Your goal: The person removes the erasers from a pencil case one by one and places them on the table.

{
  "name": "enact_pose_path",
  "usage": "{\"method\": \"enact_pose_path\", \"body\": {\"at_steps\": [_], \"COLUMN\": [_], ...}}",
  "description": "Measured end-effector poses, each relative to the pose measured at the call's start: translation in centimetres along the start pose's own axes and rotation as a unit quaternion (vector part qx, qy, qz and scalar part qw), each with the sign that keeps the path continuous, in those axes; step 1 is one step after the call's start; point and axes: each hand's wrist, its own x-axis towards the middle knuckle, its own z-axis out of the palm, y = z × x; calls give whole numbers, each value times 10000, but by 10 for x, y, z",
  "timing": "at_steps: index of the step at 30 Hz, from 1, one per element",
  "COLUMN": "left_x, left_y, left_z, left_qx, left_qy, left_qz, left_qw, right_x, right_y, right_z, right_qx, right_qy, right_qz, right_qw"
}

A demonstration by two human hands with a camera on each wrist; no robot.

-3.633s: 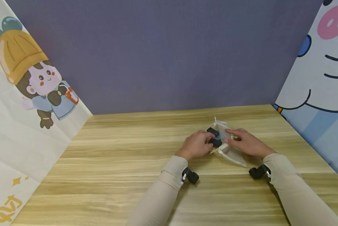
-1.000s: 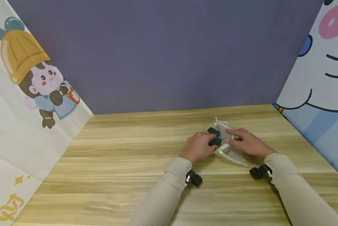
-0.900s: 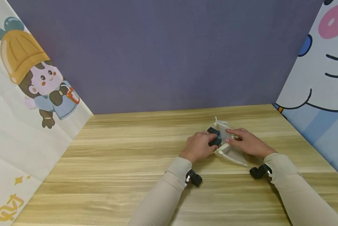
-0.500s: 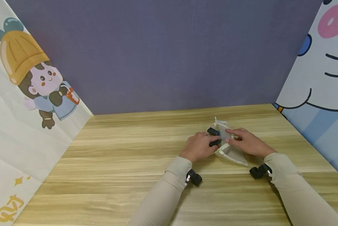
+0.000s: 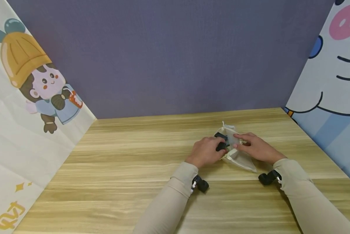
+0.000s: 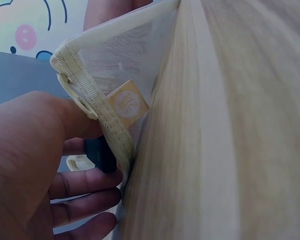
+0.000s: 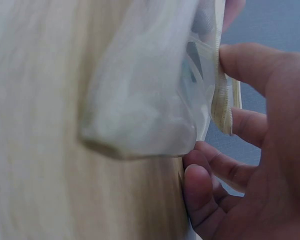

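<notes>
A whitish mesh pouch (image 5: 243, 161) with cream edging lies on the table, its mouth spread between the hands. My left hand (image 5: 205, 151) reaches in from the left and holds a small black block (image 5: 220, 147) between thumb and fingers. In the left wrist view, that dark block (image 6: 101, 155) shows against the fingers beside the pouch's trim. Another black block (image 5: 220, 136) sits in the mouth, just behind. My right hand (image 5: 258, 149) pinches the pouch's right edge, thumb and fingers on either side of the mesh (image 7: 140, 100). What lies deeper inside is mostly hidden.
The wood-grain table (image 5: 119, 169) extends to the left and in front. A grey-purple partition (image 5: 175, 58) rises behind it, with printed panels at both sides. Small black cameras (image 5: 200, 184) sit on the wrists. A square tag (image 6: 128, 103) hangs on the pouch's trim.
My left hand has shifted slightly right, further over the pouch mouth. Its index finger, stretched out half a second ago, is bent back onto the black block. The right hand stays in place.
</notes>
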Motion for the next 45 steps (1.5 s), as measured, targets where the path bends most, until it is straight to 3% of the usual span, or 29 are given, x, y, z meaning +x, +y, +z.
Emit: {"method": "enact_pose_path", "body": {"at_steps": [24, 45], "left_x": [-3, -7], "left_y": [-2, -6], "left_z": [-1, -7], "left_qx": [-308, -112], "left_qy": [258, 364], "left_qz": [-119, -198], "left_qw": [9991, 9991], "right_x": [-4, -1], "right_y": [4, 3], "right_z": [1, 1], "right_qx": [-106, -3], "right_qy": [56, 53], "right_qz": [-15, -75], "right_qw": [9999, 10000]}}
